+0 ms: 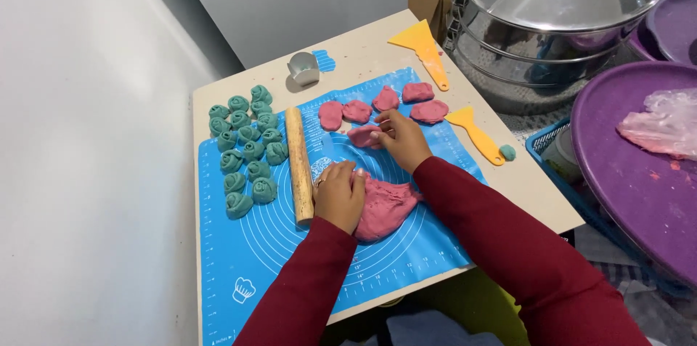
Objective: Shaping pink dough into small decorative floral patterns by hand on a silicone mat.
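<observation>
Left hand: the left hand (339,194) lies curled, palm down, on the left edge of the dough lump (385,206), pressing it to the mat; fingers bent, not closed around it
Right hand: the right hand (401,138) pinches a small pink piece (363,136) between fingertips and thumb, just at 12 o'clock of the lump
Dough lump: pink, flattened, irregular, at the middle of the mat, under the left hand and touching it
Pink discs: five flat pieces (385,104) in an arc at 12 o'clock of the right hand, lying apart from one another
Pin: wooden rolling pin (298,165) lying lengthwise at 9 o'clock of the left hand, just beside it
Green rolls: a cluster of rose-shaped green dough pieces (245,150) at 9 o'clock of the pin
Mat: blue, printed with white circles (239,259), covering most of the worktop (363,48)
Scrapers: two yellow ones, one (423,48) at 12 o'clock, one (476,133) at 3 o'clock of the right hand
Cutter: a small metal one (303,68) at the mat's far edge
Steamer: steel, lidded (552,19), at 1 o'clock
</observation>
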